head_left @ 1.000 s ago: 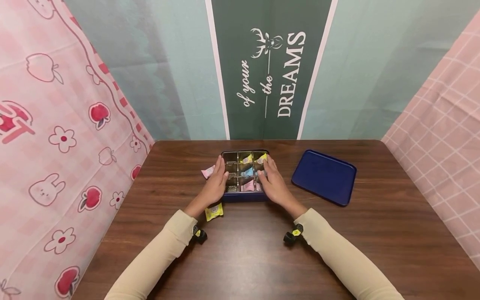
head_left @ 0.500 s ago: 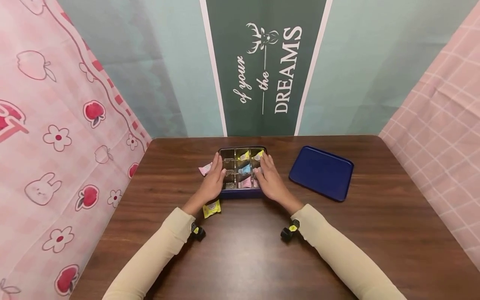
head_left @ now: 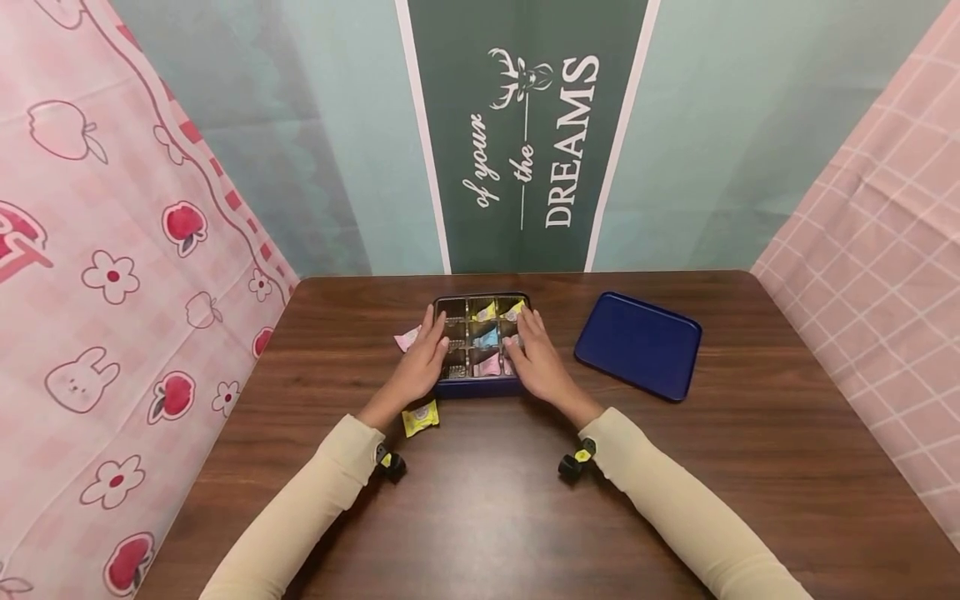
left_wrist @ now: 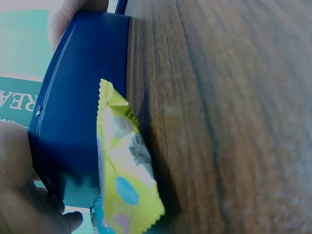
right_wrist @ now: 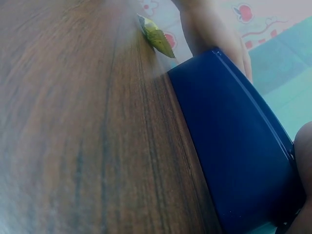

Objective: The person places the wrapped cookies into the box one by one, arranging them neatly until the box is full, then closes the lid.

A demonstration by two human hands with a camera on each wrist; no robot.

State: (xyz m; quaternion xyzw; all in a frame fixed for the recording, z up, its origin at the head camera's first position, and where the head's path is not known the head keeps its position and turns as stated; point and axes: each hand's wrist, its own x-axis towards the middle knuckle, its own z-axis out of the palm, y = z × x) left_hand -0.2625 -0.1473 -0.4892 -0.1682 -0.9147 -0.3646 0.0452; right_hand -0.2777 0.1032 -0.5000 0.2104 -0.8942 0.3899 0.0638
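A dark blue box [head_left: 476,388] with a clear divided tray stands near the back of the table. Wrapped sweets lie in its middle and right columns: a yellow sweet [head_left: 483,312], a blue sweet [head_left: 487,337] and a pink sweet [head_left: 489,364] among them. Along the left side lies my left hand [head_left: 418,364], fingers straight and thumb over the rim. My right hand [head_left: 543,367] rests likewise on the right side, partly covering the right column. Both wrist views show the box's blue wall [left_wrist: 83,73] close up, low against the wood.
A loose pink sweet [head_left: 407,338] lies left of the box, partly behind my left hand. Nearer me is a loose yellow sweet [head_left: 421,417] by the front left corner. The blue lid [head_left: 639,346] lies on the table [head_left: 495,500] to the right. Curtains hang around the table.
The head view has shifted slightly, so everything sits a little further left in it. Both hands stay at the box's sides, and the sweets and lid keep their places.
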